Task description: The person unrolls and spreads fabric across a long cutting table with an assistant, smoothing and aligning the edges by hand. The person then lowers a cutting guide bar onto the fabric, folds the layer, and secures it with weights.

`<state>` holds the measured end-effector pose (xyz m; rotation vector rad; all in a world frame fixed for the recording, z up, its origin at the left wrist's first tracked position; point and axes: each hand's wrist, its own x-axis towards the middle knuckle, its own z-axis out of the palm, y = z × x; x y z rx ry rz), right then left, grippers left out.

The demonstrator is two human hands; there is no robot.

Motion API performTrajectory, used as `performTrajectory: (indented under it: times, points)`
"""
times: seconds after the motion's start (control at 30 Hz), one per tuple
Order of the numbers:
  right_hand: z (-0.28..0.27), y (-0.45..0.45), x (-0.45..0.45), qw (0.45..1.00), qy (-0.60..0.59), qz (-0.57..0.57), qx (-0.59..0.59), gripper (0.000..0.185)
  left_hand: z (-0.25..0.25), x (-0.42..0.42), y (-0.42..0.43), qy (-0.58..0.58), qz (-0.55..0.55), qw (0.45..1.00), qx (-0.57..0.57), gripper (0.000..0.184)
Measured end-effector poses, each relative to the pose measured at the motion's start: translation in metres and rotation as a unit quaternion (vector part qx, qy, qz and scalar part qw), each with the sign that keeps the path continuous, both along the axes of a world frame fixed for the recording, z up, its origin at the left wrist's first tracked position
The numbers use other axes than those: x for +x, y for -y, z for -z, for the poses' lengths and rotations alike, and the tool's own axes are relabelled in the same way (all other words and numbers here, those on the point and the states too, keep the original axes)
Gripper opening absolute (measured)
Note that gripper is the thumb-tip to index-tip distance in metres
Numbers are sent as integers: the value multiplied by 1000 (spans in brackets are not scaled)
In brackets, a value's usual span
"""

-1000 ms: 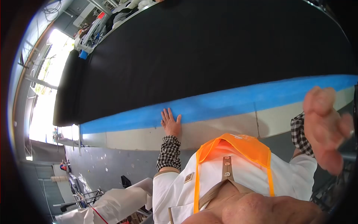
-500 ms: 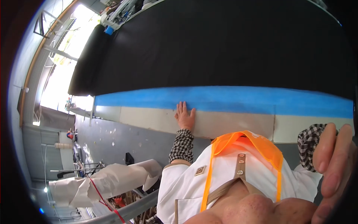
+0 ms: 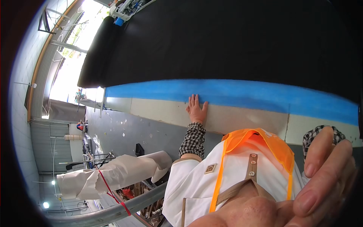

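Observation:
My left hand (image 3: pixel 197 111) lies flat on the near edge of the table, fingers stretched out and slightly spread. Its fingertips rest on a blue sheet (image 3: pixel 242 92), and its palm is over the pale board (image 3: pixel 245 115) along the edge. Beyond the blue strip spreads a wide black fabric (image 3: pixel 227 41). Close to the camera at the lower right is my right hand (image 3: pixel 327 170), raised with its fingers apart and nothing visible in them. Part of that hand is lost in the dark rim of the view. Both wrists wear checked sleeve covers.
A thick black roll (image 3: pixel 99 53) lies at the table's left end. Lower left, a large roll wrapped in pale paper (image 3: pixel 117 176) sits near a metal rail (image 3: pixel 143 202) tied with a red strap (image 3: pixel 107 187). Scraps dot the grey floor (image 3: pixel 124 130). An orange apron (image 3: pixel 257 145) hangs on my chest.
The view has shifted, so the table and room sit farther right and a little higher. My right hand's fingers have come lower and farther left. My left hand stays flat on the table.

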<state>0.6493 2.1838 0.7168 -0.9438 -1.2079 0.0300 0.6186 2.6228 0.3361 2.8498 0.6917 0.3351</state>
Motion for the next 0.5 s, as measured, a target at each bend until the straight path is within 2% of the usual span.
performTrajectory:
  times: [0.5]
  points:
    - [2, 19, 12, 999, -41, 27, 20, 15, -1, -2, 0, 13, -1, 1000, 11, 71]
